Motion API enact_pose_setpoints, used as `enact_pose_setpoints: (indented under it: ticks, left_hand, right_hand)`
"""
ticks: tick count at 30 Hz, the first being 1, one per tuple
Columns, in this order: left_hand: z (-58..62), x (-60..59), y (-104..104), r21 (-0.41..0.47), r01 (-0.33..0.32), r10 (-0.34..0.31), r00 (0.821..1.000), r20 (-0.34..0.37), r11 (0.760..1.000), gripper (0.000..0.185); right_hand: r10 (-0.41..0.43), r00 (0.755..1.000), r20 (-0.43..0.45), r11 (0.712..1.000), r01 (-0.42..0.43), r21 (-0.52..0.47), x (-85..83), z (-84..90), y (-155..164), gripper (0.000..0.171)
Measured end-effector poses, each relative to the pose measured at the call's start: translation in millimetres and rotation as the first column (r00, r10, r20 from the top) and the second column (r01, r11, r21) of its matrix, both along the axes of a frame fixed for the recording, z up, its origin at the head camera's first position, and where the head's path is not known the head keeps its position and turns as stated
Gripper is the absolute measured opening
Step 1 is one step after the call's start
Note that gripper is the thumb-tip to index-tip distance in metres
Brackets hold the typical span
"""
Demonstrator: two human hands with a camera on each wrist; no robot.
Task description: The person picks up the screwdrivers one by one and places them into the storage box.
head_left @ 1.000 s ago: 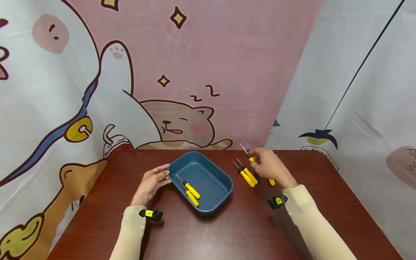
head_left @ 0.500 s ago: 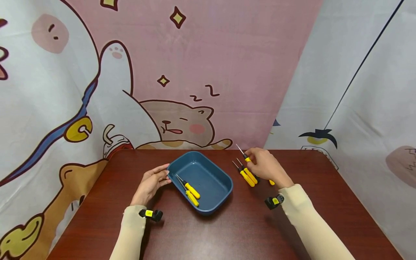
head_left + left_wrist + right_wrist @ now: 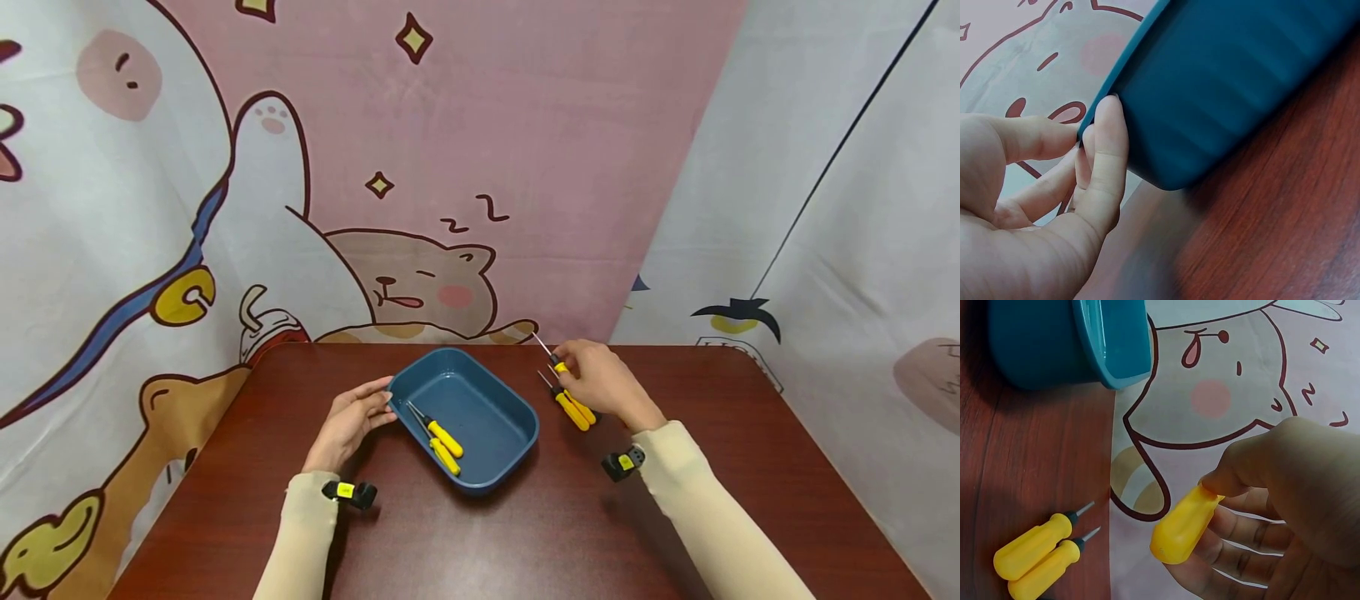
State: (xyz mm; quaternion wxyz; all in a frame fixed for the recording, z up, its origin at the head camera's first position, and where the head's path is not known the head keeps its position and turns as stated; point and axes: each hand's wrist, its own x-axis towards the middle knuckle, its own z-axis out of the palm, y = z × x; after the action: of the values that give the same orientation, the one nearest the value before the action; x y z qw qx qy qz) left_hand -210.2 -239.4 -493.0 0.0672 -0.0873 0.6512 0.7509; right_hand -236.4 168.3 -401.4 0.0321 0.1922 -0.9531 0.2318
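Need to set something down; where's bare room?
Free: brown wooden tabletop between the cream sleeves, in front of the blue rectangular tray; also right of the right hand. Crowded: right of the tray, by two yellow-handled screwdrivers near that hand.

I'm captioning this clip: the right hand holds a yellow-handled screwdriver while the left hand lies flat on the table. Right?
The left hand isn't flat on the table: it grips the blue tray, as the left wrist view shows. The right hand does hold a yellow-handled screwdriver.
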Motion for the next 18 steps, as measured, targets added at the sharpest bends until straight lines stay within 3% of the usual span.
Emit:
enact_pose_setpoints:
  ticks: [18]
  left_hand:
    - [0.9, -0.1, 0, 0.012, 0.009, -0.009, 1.0, 0.0, 1.0, 0.046]
  right_hand:
    - [0.045, 0.999, 0.014, 0.999, -0.045, -0.006, -2.1, 1.6, -17, 0.034]
